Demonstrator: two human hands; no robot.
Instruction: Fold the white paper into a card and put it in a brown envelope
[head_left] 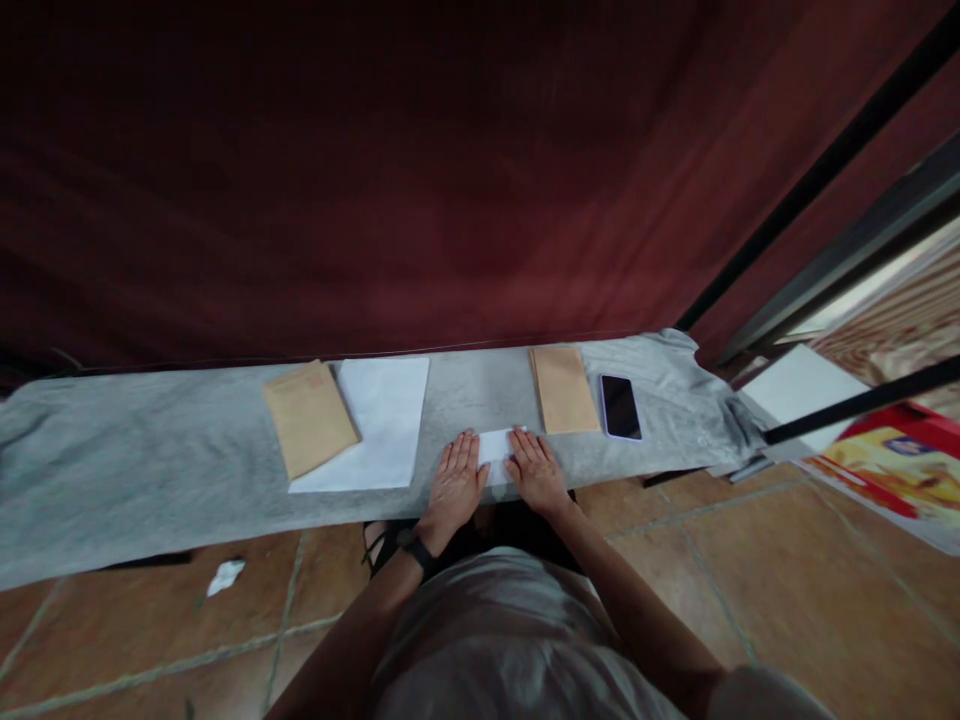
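A small piece of white paper (495, 445), apparently folded, lies flat at the front edge of the narrow cloth-covered table (480, 385). My left hand (456, 483) rests on its left side, fingers stretched out flat. On its right side lies my right hand (538, 470), also flat with the fingers extended. Left of my hands are white sheets (390, 420), partly covered by brown envelopes (311, 420). Another stack of brown envelopes (566, 390) sits beyond my right hand, and beside it is a phone (621, 408) with a dark screen.
A dark red curtain (420, 200) hangs behind the table. Black poles (825, 170) stand at the right, near a white board (802, 395) and a red and yellow box (900, 465). A crumpled white scrap (226, 576) lies on the tiled floor (720, 570).
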